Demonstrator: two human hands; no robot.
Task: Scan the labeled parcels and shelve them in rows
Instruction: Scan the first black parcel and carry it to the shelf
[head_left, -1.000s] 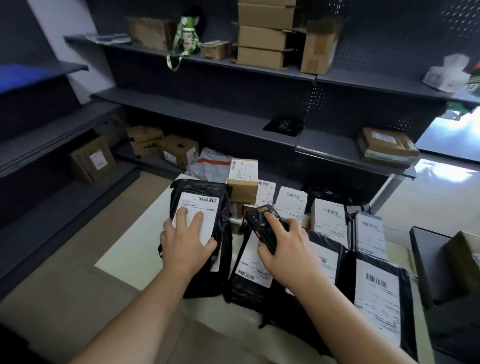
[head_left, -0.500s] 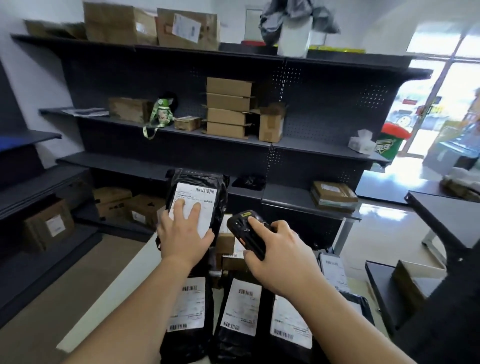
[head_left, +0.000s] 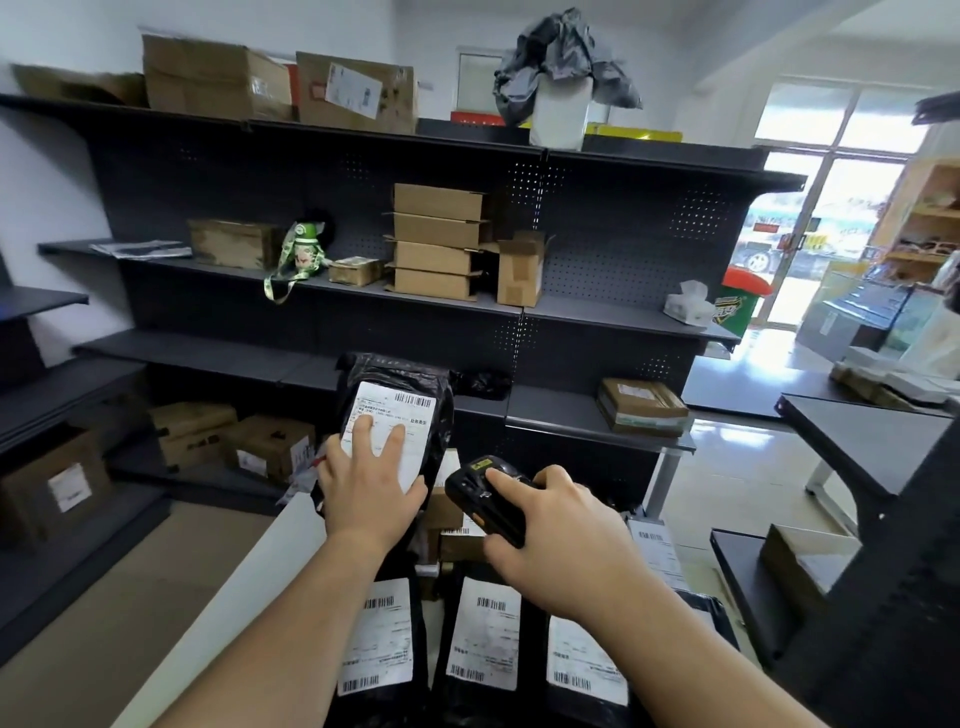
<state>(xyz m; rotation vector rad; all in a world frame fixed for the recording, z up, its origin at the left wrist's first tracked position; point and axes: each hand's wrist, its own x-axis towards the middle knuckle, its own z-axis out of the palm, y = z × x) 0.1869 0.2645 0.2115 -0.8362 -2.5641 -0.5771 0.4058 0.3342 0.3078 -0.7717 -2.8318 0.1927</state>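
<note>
1. The left hand is pressing on the label of a black poly-bag parcel. The fingers are lying spread and straight across the label, with the thumb out at its lower right corner. I can't tell if anything is wrapping behind the bag.
2. The parcel is standing upright, long axis vertical, in front of the shelving unit at its third board. The label is facing away from the unit.
3. The right hand is gripping the handheld scanner, fingers curled round the body and one finger lying along the top. The scanner is hanging in front of the unit too, lower than the parcel and toward the unit's right end, not touching it.
4. My read: the left hand is sitting nearer the unit, so shelving is looking like a forward push onto that board.
5. The board's left stretch is showing bare. A crumpled black bag and a taped cardboard parcel are taking up the middle and right. The board's front edge is needing clearance.
6. More labelled parcels are lying in front of the unit, under both forearms.
</note>
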